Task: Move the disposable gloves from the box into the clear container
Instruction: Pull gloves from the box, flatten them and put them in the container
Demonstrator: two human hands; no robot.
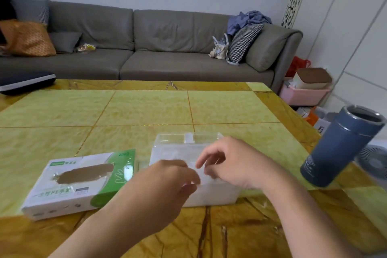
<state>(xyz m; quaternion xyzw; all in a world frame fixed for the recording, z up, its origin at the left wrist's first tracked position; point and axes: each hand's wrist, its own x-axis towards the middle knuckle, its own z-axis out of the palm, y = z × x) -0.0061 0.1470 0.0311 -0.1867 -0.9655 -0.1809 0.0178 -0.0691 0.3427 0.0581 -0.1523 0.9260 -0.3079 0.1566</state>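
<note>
At the lower left of the frame a white and green glove box (79, 184) lay flat on the desk (146, 109), its oval top opening showing only brown inside. Just to its right, at lower centre, stood the clear container (189, 142), its lid raised at the back edge, and it was filled with a pale, filmy mass of disposable gloves (169, 153). At the right edge of the frame a dark blue tumbler (341, 146) stood open, with no lid on it.

Both forearms reached in from the bottom of the frame and met over the container. The left hand (165, 182) hovered over its front left part, fingers curled toward the thumb; whether they pinched any glove film could not be told through the blur. The right hand (232, 161) was held above the gloves with fingers loosely bent and apart, thumb and forefinger close to a thin fold of film.

The desk had a yellow-green marbled top with thin inlaid lines. Behind it ran a long grey sofa (159, 44) with an orange cushion at upper left and a checked cushion toward the right.
</note>
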